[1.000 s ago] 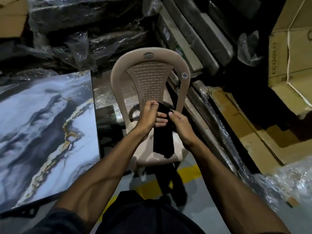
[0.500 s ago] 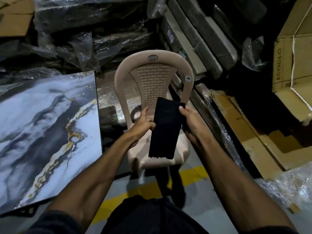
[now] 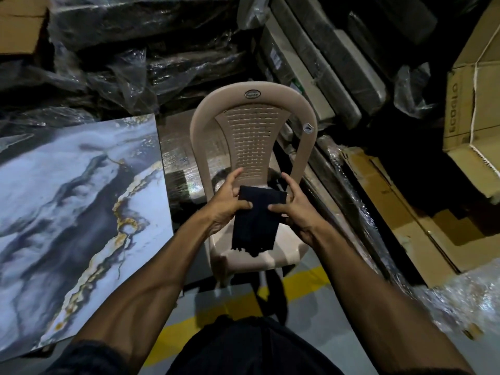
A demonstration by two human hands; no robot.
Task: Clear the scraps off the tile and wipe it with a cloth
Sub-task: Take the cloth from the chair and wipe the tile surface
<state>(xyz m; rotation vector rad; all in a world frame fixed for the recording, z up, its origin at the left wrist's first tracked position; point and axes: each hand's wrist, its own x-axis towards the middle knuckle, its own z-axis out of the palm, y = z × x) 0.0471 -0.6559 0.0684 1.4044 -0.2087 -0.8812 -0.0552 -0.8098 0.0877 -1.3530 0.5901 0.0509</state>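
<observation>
I have both hands closed on one dark cloth (image 3: 255, 220): my left hand (image 3: 226, 203) pinches its upper left edge, my right hand (image 3: 290, 205) its upper right, thumbs on top. The cloth hangs down, its frayed lower edge just above the seat of one beige plastic chair (image 3: 253, 136). The chair stands on a grey floor (image 3: 311, 315) crossed by a yellow line (image 3: 238, 304). An oval badge on the chair's top rail is too small for me to read; a round sticker on its right post reads "ISO". The tile (image 3: 75, 212), a single marbled slab of white, grey and gold, lies flat to my left, apart from the cloth. Plastic-wrapped stacks (image 3: 121, 58) fill the back. On my right, a cardboard box (image 3: 473, 104) carries vertical lettering, apparently "ECOGLO".
</observation>
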